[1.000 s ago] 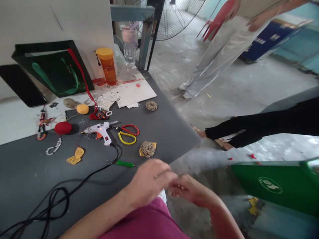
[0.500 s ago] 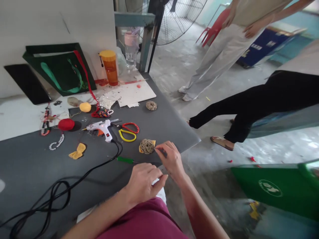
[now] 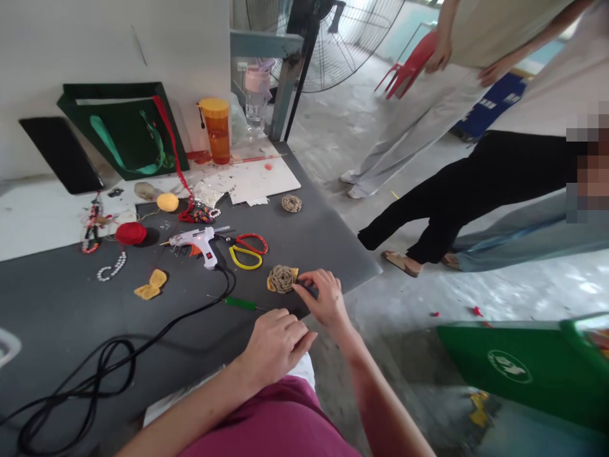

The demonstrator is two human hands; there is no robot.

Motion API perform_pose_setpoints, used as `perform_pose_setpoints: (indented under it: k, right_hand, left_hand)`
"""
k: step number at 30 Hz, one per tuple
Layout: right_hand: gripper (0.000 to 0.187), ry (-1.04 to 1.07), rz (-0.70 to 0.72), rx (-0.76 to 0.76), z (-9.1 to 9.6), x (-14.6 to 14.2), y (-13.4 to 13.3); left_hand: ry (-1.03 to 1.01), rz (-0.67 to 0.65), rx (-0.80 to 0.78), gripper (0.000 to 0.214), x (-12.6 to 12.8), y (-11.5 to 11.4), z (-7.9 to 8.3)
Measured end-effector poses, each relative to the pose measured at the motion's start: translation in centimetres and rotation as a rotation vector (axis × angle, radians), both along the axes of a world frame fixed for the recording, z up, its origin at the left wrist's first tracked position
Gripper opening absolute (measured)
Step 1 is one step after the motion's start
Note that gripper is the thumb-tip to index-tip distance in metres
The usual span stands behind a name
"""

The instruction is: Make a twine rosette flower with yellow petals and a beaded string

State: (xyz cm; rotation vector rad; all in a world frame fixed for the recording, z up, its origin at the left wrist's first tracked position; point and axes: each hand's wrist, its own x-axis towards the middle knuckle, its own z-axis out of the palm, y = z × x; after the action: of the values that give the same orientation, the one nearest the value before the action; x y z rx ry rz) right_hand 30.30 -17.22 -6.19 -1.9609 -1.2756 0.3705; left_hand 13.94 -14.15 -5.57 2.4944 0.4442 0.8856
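A brown coiled rope rosette (image 3: 282, 279) with yellow corners showing beneath it lies near the table's right front edge. The thumb and forefinger of my right hand (image 3: 326, 297) pinch at its right rim; a dark gap shows between them. At the table's front edge, my left hand (image 3: 276, 339) has its fingers bent down and its thumb stretched apart, with no object visible in it. Just beyond it lies a green-handled hook tool (image 3: 240, 303). Scissors (image 3: 247, 251) with one red and one yellow handle and a white glue gun (image 3: 200, 244) lie farther back.
Another coiled rosette (image 3: 292, 203) sits behind. To the left are a yellow bow (image 3: 151, 285), a red yarn ball (image 3: 131, 233) and the looping black cord (image 3: 143, 362). An orange tumbler (image 3: 219, 133) stands at the wall. People stand on the right, beyond a green bin (image 3: 504, 362).
The view has shifted slightly. My right fingertips have moved slightly onto the rosette's rim; my left hand stays nearly still. On the right, the people have shifted a little.
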Motion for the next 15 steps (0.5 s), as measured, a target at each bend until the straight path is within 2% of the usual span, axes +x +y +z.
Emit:
perform_pose_setpoints:
  k: [2, 4, 8, 10, 11, 13, 14, 15]
  right_hand:
    - [0.023, 0.016, 0.015, 0.005, -0.4, -0.2, 0.5]
    - [0.025, 0.054, 0.024, 0.016, 0.1, 0.0, 0.4]
    - [0.023, 0.160, 0.041, 0.023, 2.8, 1.3, -2.1]
    - [0.027, 0.356, 0.157, 0.008, 4.1, 2.1, -4.2]
    - [0.031, 0.435, 0.273, -0.037, 4.4, 2.5, -5.4]
    - [0.031, 0.421, 0.461, -0.331, 4.5, 2.9, -7.5]
    - [0.025, 0.295, 0.410, -0.445, 4.2, 2.9, -8.2]
    - [0.025, 0.156, 0.275, -0.476, 3.8, 2.7, -8.7]
  left_hand:
    - [0.033, 0.018, -0.002, 0.032, -0.1, 0.0, -0.1]
    - [0.068, 0.069, -0.008, 0.034, -0.4, 0.3, 0.0]
    - [0.093, 0.204, -0.052, 0.035, -1.1, 1.5, 0.6]
    - [0.085, 0.239, -0.097, 0.030, -1.3, 2.2, 0.7]
    - [0.067, 0.255, -0.120, 0.026, -1.5, 2.4, 0.8]
    - [0.013, 0.280, -0.177, 0.020, -1.7, 2.8, 0.7]
    - [-0.013, 0.286, -0.215, 0.020, -1.8, 2.9, 0.6]
    - [-0.029, 0.290, -0.260, 0.021, -1.9, 3.0, 0.5]
